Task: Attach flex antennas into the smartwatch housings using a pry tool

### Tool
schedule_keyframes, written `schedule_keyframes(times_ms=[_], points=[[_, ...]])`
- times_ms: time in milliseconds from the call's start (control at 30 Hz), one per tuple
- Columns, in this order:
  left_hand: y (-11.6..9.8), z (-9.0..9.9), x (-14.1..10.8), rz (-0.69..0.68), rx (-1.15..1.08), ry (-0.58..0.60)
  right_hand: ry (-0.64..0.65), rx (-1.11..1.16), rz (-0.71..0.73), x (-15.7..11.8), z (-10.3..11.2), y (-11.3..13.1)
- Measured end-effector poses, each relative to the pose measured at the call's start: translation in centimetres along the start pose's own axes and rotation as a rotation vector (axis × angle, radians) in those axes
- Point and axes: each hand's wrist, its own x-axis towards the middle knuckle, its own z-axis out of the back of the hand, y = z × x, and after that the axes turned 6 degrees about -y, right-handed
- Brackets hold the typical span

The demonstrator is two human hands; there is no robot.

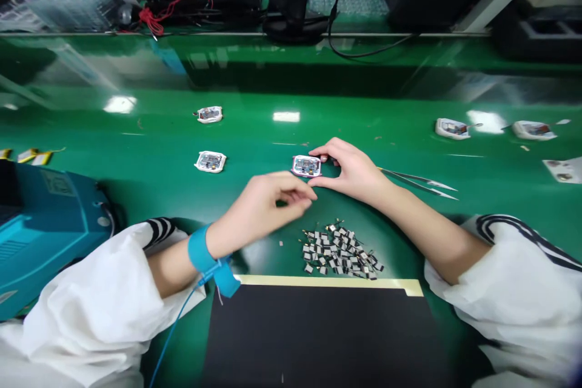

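In the middle of the green bench a white watch-like case [306,165] with a circuit board inside lies face up. My right hand [350,170] holds it by its right side, thumb at the near edge and fingers at the far edge. A pair of tweezers [421,182] sticks out past my right wrist, points to the right; whether the hand also holds them is hidden. My left hand [277,203], wearing a blue wrist strap [202,251], hovers just below the case with fingers curled and pressed together; anything between them is too small to see. A pile of small silver-and-black parts [341,251] lies nearer me.
Two similar open cases [211,161] sit at left, and two more cases [452,128] at far right. A teal machine [50,230] stands left, near yellow parts [34,156]. A black mat [325,333] with a pale taped edge lies in front. A monitor stand [295,18] is behind.
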Motion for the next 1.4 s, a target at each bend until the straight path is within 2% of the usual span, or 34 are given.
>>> schedule_keyframes(times_ms=[67,133,200,267,333,400,467,533,667,833,1033,1200,1400], points=[[1.3,0.8,0.3,0.091,-0.039,-0.142,0.001,0.006,0.002,0.0,0.0,0.0],[2.5,1.6,0.4,0.119,0.094,-0.234,0.006,0.017,0.003,0.0,0.1,0.0],[3.1,2.1,0.3,0.069,0.347,-0.281,0.008,0.02,0.003,0.0,0.1,0.0],[3.1,2.6,-0.1,-0.038,0.548,-0.298,0.007,0.014,0.006,0.0,0.2,0.0],[2.8,3.1,-0.4,-0.154,0.605,-0.246,0.012,0.003,0.01,0.0,0.2,0.0],[2.5,3.5,-0.8,-0.247,0.603,-0.11,0.024,-0.005,0.015,0.0,0.2,0.0],[2.5,3.9,-0.9,-0.304,0.655,0.013,0.028,-0.004,0.014,0.0,0.3,0.0],[2.6,4.0,-0.9,-0.352,0.727,0.066,0.028,0.002,0.009,0.0,0.3,0.0],[3.1,4.2,-0.5,-0.399,0.773,0.006,0.031,0.002,0.001,0.0,0.3,0.0],[3.1,4.3,0.4,-0.334,0.753,-0.03,0.016,0.021,0.022,0.1,0.3,-0.1],[1.9,2.5,2.3,-0.381,0.643,-0.124,0.02,0.084,0.042,0.4,0.1,-0.5],[1.4,1.1,4.1,-0.358,0.644,-0.099,0.057,0.064,-0.028,0.6,0.1,-0.4],[1.0,0.9,4.1,-0.322,0.733,-0.019,0.074,0.085,-0.067,0.7,0.1,-0.4]])
